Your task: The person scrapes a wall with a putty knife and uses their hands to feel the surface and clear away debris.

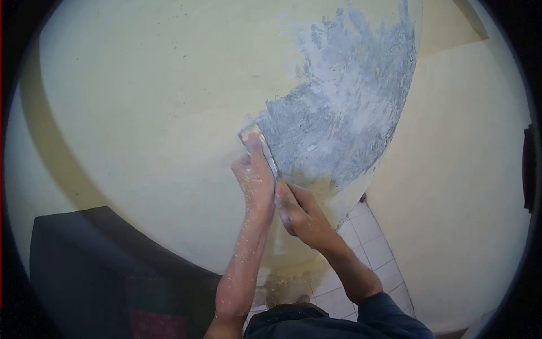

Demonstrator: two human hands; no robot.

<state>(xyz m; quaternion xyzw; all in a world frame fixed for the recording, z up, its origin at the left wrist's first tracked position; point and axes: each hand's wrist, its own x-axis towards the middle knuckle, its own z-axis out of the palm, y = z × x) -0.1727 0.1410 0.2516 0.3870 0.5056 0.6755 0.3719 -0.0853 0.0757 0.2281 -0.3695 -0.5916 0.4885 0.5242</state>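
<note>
A scraper (270,157) lies slanted against the pale yellow wall (164,124), its wide end at the lower left border of a bare grey patch (339,107). My left hand (257,179) presses on the blade, with a digit stretched toward the wide end and other fingers curled. Flecks of pale dust cover this hand and forearm. Just below it, my right hand (305,217) is closed around the handle, which is mostly hidden by the fingers. The patch shows rough grey with whitish smears.
A second wall (457,169) meets this one at a corner on the right. Below are white floor tiles (364,226) and scattered debris (291,282) near my feet. A dark piece of furniture (84,254) stands at the lower left, with a reddish patch (157,325) near it.
</note>
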